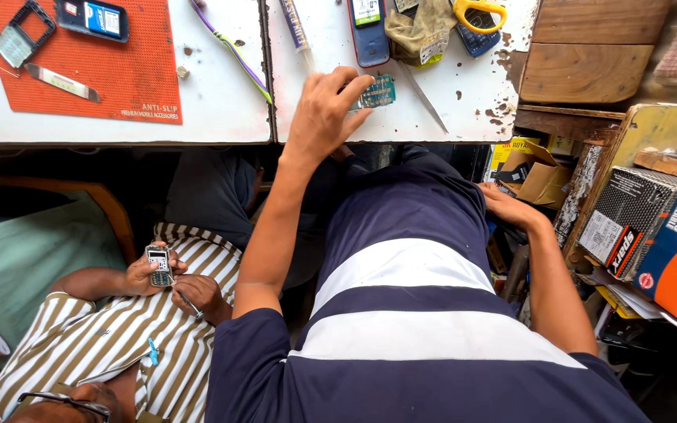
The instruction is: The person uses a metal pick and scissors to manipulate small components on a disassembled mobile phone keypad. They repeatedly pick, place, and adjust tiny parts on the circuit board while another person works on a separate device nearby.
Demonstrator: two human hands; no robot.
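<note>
My left hand (324,110) reaches forward onto the white worktop (221,117), its fingertips closed over the left end of a small green circuit board (381,91). My right hand (508,207) lies low beside my right knee, below the table edge, near an open cardboard box (538,176); it holds nothing. I wear a navy shirt with white stripes.
An orange anti-slip mat (131,70) carries phone parts and a metal blade. A blue phone (368,31), cloth, yellow-handled scissors (479,12) and tweezers (423,98) lie by the board. Printed boxes (660,235) stack at right. At lower left, a person in a striped shirt holds a small phone (158,265).
</note>
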